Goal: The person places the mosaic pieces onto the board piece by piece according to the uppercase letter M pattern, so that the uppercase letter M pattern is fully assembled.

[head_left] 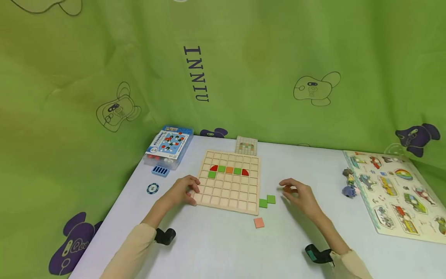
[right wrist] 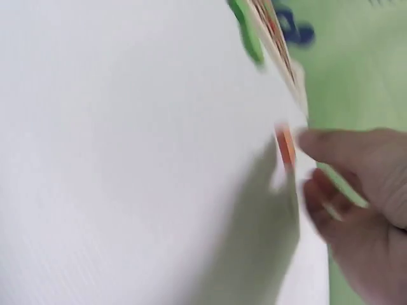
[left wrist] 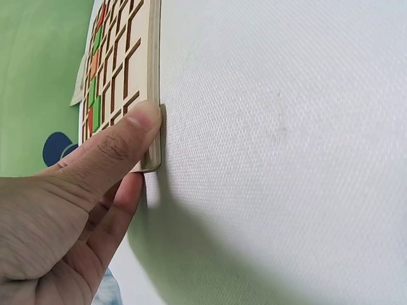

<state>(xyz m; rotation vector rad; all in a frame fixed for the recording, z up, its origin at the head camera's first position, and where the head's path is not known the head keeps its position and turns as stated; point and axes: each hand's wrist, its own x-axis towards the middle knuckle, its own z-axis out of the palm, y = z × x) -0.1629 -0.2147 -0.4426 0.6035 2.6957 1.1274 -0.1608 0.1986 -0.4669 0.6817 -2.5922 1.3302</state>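
Observation:
A wooden grid board [head_left: 226,193] lies in the middle of the white table. A row of red, green and orange tiles [head_left: 229,169] sits in its upper part, with one more green tile [head_left: 211,174] below the row's left end. My left hand [head_left: 184,190] grips the board's near left corner; in the left wrist view its thumb [left wrist: 130,130] lies over the board [left wrist: 137,38] edge. My right hand [head_left: 296,193] hovers right of the board with curled fingers. In the blurred right wrist view my right hand [right wrist: 362,190] appears to pinch a small orange tile [right wrist: 285,145].
Two green tiles [head_left: 267,201] and a pink tile [head_left: 259,222] lie loose by the board's near right corner. A pattern card [head_left: 246,145] rests behind the board. A blue box [head_left: 168,147] stands far left, a vehicle puzzle [head_left: 397,190] and small figures [head_left: 348,184] right.

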